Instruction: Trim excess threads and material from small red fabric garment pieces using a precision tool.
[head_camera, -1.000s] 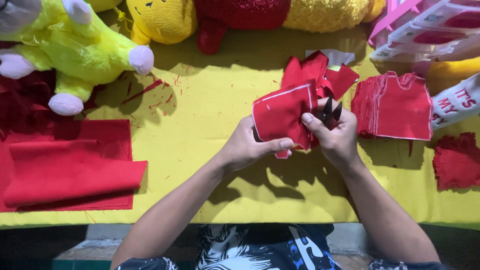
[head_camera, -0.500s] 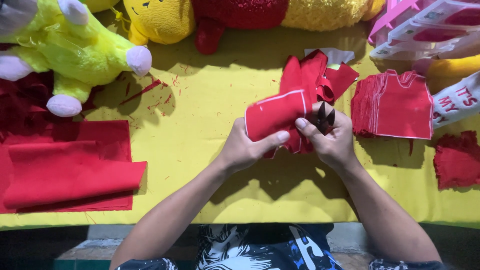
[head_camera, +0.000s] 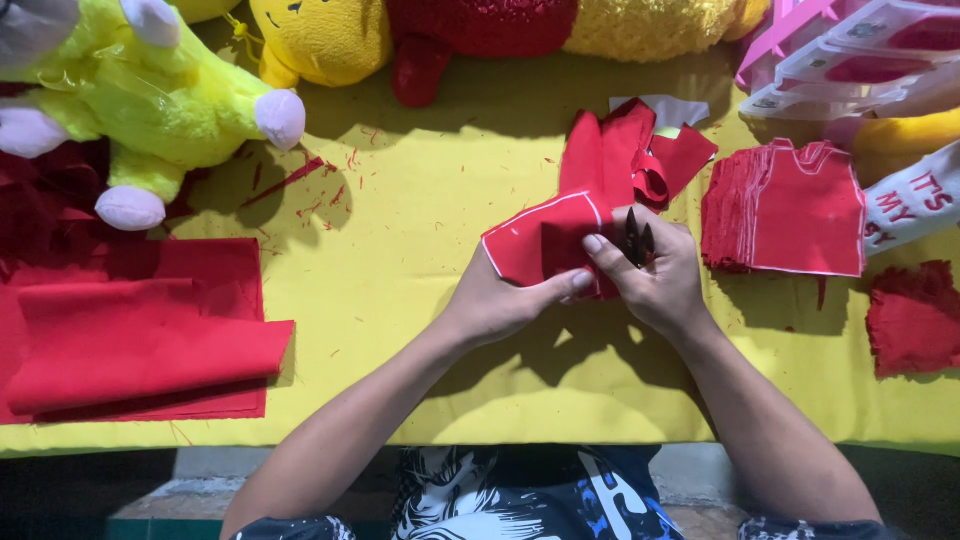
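On the yellow table (head_camera: 400, 330), both hands' fingers (head_camera: 572, 283) pinch the red cloth piece (head_camera: 540, 245).

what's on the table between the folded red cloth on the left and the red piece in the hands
In the head view, only bare yellow table cover with tiny red scraps separates the folded red cloth from the red piece that both hands grip.

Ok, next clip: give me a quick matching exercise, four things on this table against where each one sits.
Things:
1. folded red fabric
2. stack of cut red shirt pieces
3. yellow-green plush toy
4. small dark scissors

Places:
A. top left corner
B. in the right hand
C. left side, near edge
D. right of both hands

Pairs: 1-C, 2-D, 3-A, 4-B
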